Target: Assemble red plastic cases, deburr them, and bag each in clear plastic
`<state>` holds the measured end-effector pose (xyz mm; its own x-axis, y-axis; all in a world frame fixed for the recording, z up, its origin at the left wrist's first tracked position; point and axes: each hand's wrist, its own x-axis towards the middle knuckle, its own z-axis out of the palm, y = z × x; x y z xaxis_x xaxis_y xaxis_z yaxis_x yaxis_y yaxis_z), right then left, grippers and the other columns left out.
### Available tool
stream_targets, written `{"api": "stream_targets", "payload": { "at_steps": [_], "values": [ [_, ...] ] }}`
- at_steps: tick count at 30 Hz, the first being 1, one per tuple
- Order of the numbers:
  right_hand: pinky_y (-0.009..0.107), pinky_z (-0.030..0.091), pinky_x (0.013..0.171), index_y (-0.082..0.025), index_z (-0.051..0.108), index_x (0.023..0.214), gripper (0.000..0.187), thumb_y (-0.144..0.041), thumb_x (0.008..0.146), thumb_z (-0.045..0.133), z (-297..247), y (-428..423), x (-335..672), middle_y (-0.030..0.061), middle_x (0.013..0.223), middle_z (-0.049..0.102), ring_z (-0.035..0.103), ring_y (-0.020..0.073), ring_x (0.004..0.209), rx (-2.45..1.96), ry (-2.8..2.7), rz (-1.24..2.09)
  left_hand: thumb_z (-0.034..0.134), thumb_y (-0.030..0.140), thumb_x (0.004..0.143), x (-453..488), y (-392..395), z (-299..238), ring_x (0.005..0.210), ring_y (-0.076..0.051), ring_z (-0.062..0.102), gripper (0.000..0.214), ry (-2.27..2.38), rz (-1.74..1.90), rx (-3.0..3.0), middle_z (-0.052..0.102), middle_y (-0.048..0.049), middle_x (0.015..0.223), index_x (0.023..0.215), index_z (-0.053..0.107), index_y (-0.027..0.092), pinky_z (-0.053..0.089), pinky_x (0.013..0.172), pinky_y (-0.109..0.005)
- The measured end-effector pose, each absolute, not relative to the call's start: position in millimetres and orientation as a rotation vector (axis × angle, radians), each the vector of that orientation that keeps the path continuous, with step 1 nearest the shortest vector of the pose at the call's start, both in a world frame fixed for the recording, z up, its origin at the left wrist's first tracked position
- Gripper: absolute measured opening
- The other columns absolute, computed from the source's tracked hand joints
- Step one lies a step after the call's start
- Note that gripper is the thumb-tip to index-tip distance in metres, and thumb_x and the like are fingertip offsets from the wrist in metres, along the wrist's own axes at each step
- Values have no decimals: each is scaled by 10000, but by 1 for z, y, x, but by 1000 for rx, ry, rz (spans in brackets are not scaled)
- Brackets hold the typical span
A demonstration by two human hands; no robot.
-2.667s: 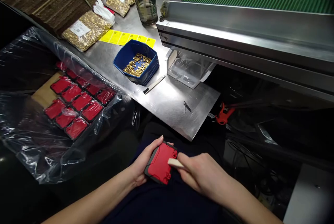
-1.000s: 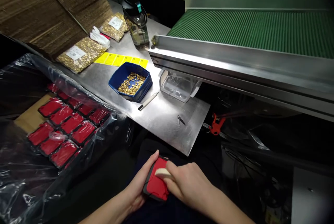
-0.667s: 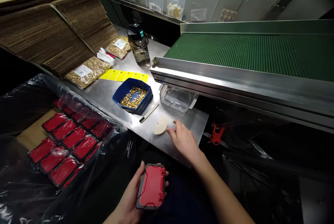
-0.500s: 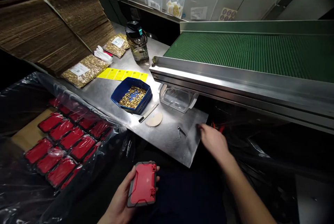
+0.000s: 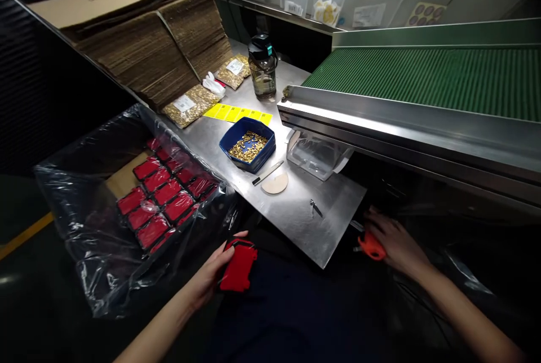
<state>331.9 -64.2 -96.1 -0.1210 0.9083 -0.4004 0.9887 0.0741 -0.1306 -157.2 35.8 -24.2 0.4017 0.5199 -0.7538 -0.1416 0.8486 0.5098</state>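
My left hand (image 5: 211, 273) holds a small red-and-black case (image 5: 239, 266), thumb along its near edge and fingers partly hidden behind it. The case is tilted, low in front of my body. Off the table's right corner, my right hand (image 5: 393, 242) is closed around an orange tool (image 5: 372, 246); dark surroundings hide its exact kind and part of the grip. On the metal table (image 5: 296, 233) near that hand lies a nail clipper (image 5: 315, 208). A round beige disc (image 5: 274, 183) and a pen-like knife (image 5: 268, 172) rest farther left.
A blue bin (image 5: 266, 154) holds small gold-coloured parts. Behind it are yellow labels (image 5: 240, 114), bags of parts (image 5: 192, 105), a bottle (image 5: 262, 72) and stacked cardboard (image 5: 147, 47). A plastic-lined box (image 5: 84, 250) of red cases stands left; a green conveyor (image 5: 401, 75) runs right.
The view has swung left. My left hand has tipped the case over to another angle. My right hand has moved down and right from the table corner, and the orange tool has shifted with it.
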Motion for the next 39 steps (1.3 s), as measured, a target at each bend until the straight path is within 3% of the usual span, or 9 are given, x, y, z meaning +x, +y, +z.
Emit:
{"api": "stream_targets", "payload": {
  "at_steps": [4, 7, 10, 15, 22, 26, 29, 33, 39],
  "values": [
    [419, 294, 1205, -221, 680, 1129, 344, -176, 801, 588, -41, -65, 251, 104, 1158, 721, 636, 262, 1194, 1592, 2357, -1062, 786, 400, 880, -159, 33, -18, 1108, -273, 691, 747, 1169, 395, 506, 696, -152, 1299, 1529, 470, 209, 560, 903, -317],
    [374, 515, 812, -164, 680, 939, 227, -197, 715, 667, -15, -54, 179, 106, 881, 743, 726, 292, 852, 1547, 2168, -1069, 787, 453, 860, -143, 26, -19, 1096, -308, 689, 773, 1151, 391, 551, 694, -161, 1288, 1525, 472, 216, 583, 836, -345],
    [333, 467, 631, -169, 699, 855, 161, -219, 702, 693, -5, -43, 139, 103, 797, 744, 736, 305, 740, 1576, 2120, -1076, 788, 485, 849, -134, 21, -19, 1112, -331, 681, 815, 1093, 303, 663, 685, -153, 1298, 1544, 445, 231, 580, 855, -377],
    [287, 390, 542, -197, 720, 738, 100, -155, 657, 679, 16, -38, 165, 74, 721, 739, 728, 271, 684, 1621, 2030, -1099, 832, 276, 786, -136, 34, -4, 1393, -357, 491, 1075, 888, 17, 1312, 536, -93, 1522, 1649, 195, 347, 333, 1206, -486],
    [265, 265, 440, -200, 640, 590, 71, -208, 660, 632, 47, -3, 212, 34, 550, 624, 519, 149, 434, 1666, 1935, -1183, 749, 56, 614, -84, 64, 15, 1300, -495, 491, 1162, 408, -406, 1962, 534, -181, 1496, 1642, 251, 275, 347, 1124, -611],
    [277, 296, 488, -213, 663, 677, 76, -160, 656, 613, 43, -30, 220, 28, 635, 665, 599, 186, 552, 1770, 1896, -1179, 795, 339, 792, -99, 67, 2, 1173, -377, 643, 860, 706, -177, 1274, 659, -134, 1334, 1568, 427, 304, 494, 1030, -459],
    [289, 430, 661, -233, 670, 826, 226, -76, 690, 579, 23, -79, 234, 6, 777, 692, 653, 184, 713, 1991, 1924, -1172, 679, 587, 866, -123, 52, -22, 1157, -403, 682, 775, 944, 174, 491, 669, -216, 1330, 1498, 458, 195, 516, 1021, -492],
    [379, 464, 945, -249, 648, 1130, 327, -176, 812, 673, -29, -108, 261, 100, 1200, 632, 632, 258, 1057, 2246, 2000, -587, 705, 432, 893, -123, 30, -40, 1253, -366, 645, 833, 1114, 355, 177, 630, -270, 1377, 1559, 328, 104, 496, 1085, -428],
    [270, 454, 590, -215, 540, 1372, 463, -63, 940, 474, -119, -42, 310, 150, 1250, 600, 673, 212, 825, 2360, 1705, -249, 693, 549, 907, -76, 38, -29, 1127, -327, 704, 694, 1067, 290, 376, 707, -192, 1278, 1459, 487, 181, 584, 895, -361]
  ]
}}
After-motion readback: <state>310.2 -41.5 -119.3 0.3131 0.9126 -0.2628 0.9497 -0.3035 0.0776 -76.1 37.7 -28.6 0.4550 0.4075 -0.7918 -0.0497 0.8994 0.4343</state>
